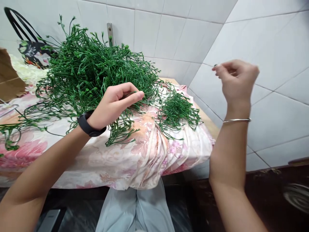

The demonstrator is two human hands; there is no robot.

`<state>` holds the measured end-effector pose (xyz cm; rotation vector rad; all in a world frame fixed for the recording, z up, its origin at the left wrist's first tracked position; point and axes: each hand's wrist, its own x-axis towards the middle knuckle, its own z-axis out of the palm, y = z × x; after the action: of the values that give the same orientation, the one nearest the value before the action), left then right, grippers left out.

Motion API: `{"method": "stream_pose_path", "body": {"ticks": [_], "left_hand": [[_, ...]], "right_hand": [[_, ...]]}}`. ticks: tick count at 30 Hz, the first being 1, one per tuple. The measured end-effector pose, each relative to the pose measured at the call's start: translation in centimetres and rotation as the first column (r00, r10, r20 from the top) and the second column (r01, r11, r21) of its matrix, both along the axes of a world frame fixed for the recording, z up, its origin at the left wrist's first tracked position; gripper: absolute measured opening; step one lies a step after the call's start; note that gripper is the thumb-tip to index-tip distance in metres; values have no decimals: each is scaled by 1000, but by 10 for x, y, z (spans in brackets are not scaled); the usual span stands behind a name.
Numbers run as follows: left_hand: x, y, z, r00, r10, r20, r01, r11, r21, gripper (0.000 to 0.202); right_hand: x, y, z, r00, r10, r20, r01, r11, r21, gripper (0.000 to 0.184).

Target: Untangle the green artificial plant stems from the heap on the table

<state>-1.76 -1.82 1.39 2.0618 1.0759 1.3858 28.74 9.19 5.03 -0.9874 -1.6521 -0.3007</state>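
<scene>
My left hand (116, 104), with a black band on its wrist, hovers in front of a big heap of thin green plastic-looking stems (96, 69). Its fingers curl in and the thumb reaches toward the index fingertip; what lies between them is hidden. Just below the palm is a small bunch of green stems (120, 130); whether the hidden fingers grip it I cannot tell. My right hand (238, 79) is raised to the right, away from the table, in a closed pinch. Something small and dark shows at its fingertips, too little to name. A smaller green pile (177, 108) lies between the hands.
A flowered cloth (96, 167) covers the table, bunched at the front right. White flowers (30, 72), a floral bag with black handles (36, 53) and brown cardboard (11, 77) stand at the left. Tiled walls (272, 64) close off the back and right.
</scene>
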Motion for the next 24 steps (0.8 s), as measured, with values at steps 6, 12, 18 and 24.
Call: {"method": "stream_pose_path", "body": {"ticks": [6,12,18,24], "left_hand": [[0,6,-4,987,-104,124,114,991,-77,24],[2,7,-4,997,-54,48,57,997,-59,20],[3,8,-9,965,-237,113,247,966,-82,23],[2,10,-14,945,-326,14,327,943,-70,31]], "right_hand": [[-15,14,-18,953,117,279,-35,958,-284,11],[-25,15,-22,922,209,325,-109,947,-301,13],[-68,-25,-16,909,407,90,-371,888,-272,19],[-115,-59,-36,735,673,81,-587,691,-422,23]]}}
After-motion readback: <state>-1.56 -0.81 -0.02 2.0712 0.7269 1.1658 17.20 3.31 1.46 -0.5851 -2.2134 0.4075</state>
